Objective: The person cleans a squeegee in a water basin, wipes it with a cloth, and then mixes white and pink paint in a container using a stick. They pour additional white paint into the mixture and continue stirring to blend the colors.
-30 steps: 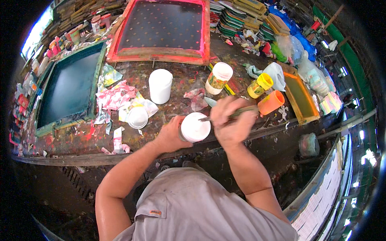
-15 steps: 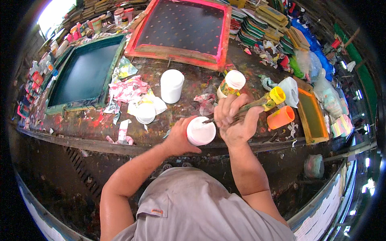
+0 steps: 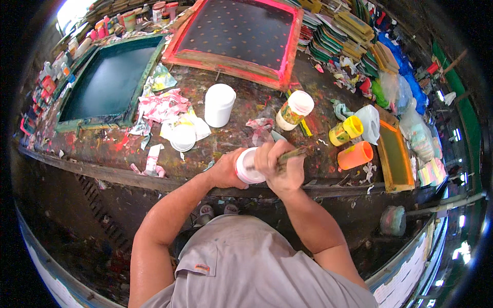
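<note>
Stands at a paint-stained table (image 3: pixel 192 163) bearing a tall white jar (image 3: pixel 220 106), upright. Holds a white tub (image 3: pixel 248 173) on the near side of the tall white jar, a little to its right and apart from it, by the table's front edge. Grasps that tub with the left hand (image 3: pixel 224 169), fingers and palm curved around its side. Clenches the right hand (image 3: pixel 280 167) around a stained stick-like tool (image 3: pixel 294 155), likewise nearer the body than the tall white jar and farther to its right, right up against the tub's mouth. Aims the tool's lower end into the tub; cannot tell its depth there, for blur and covering fingers.

Has a round white lid (image 3: pixel 182 137) to the near left of the tall white jar, on crumpled paper (image 3: pixel 199 128), and pink-stained rags (image 3: pixel 163 105) directly to the jar's left. Has, to the right of the tall white jar, a pale-topped jar (image 3: pixel 294 110) with yellowish sides, then, farther right, a yellow pot (image 3: pixel 345 132) and an orange pot (image 3: pixel 354 156), both open-mouthed. Faces a pink-edged screen (image 3: pixel 233 33) beyond the tall white jar, a green-framed screen (image 3: pixel 109 86) well to its left, and an orange-edged frame (image 3: pixel 396 149) well to its right.
</note>
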Demonstrator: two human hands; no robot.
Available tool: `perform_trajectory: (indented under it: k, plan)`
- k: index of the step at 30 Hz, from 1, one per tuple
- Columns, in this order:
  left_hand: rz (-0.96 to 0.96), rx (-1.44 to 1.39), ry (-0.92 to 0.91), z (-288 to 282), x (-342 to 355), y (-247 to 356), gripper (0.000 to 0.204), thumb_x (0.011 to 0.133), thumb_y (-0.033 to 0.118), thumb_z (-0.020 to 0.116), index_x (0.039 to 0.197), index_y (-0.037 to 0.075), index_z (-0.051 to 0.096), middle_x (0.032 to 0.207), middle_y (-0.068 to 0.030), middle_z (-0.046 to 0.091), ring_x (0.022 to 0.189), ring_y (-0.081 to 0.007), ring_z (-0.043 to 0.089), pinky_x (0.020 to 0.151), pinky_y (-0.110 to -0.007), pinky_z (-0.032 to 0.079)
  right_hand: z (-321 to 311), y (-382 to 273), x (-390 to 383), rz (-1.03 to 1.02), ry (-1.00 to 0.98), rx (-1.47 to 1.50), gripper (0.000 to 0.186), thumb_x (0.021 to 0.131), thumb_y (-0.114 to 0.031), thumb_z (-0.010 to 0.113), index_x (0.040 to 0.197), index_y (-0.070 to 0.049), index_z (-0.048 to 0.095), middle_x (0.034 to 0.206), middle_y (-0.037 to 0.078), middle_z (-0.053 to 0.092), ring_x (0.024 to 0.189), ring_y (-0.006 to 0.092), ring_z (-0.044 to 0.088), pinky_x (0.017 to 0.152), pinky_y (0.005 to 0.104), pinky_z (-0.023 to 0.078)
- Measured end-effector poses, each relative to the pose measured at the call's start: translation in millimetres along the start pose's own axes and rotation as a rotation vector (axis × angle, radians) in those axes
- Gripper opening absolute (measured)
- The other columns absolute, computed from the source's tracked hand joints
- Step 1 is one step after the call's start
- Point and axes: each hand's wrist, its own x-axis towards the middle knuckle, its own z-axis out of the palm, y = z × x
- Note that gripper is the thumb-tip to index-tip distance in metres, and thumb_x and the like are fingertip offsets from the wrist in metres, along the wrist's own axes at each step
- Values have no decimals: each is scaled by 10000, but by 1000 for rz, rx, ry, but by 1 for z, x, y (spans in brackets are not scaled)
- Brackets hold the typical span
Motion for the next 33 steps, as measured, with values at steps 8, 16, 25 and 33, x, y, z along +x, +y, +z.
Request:
perform_trajectory:
  k: [8,16,25,33]
  plan:
    - [14,31,13,2,1,-1,1054,552,259,1003,1500,83,578,1350,-163,722,1276,-387,691,1133,-474,544,12,4,19,-100,192,-150,715,1061,-757,564,830,-85,487,635,-3,393,536,138,349,532,352,292]
    - [-41,-21,-10,2,-1,0,1133,551,176,1025,1562,62,527,1437,-124,705,1345,-298,666,1217,-428,495,-9,-9,30,-57,108,-31,687,1120,-700,470,853,-72,545,614,27,464,536,148,417,601,357,362]
    - [50,-23,40,4,0,1,1026,562,249,974,1488,48,580,1339,-186,701,1268,-405,681,1136,-481,540,-14,-27,28,-6,91,9,703,1121,-695,480,795,-73,506,618,20,454,527,149,416,541,343,339]
    - [62,16,27,4,0,-2,976,567,262,972,1444,57,595,1298,-187,704,1241,-411,685,1113,-488,543,-11,-38,31,107,-34,-69,736,1105,-801,370,819,-131,473,613,-17,366,513,145,324,523,332,315]
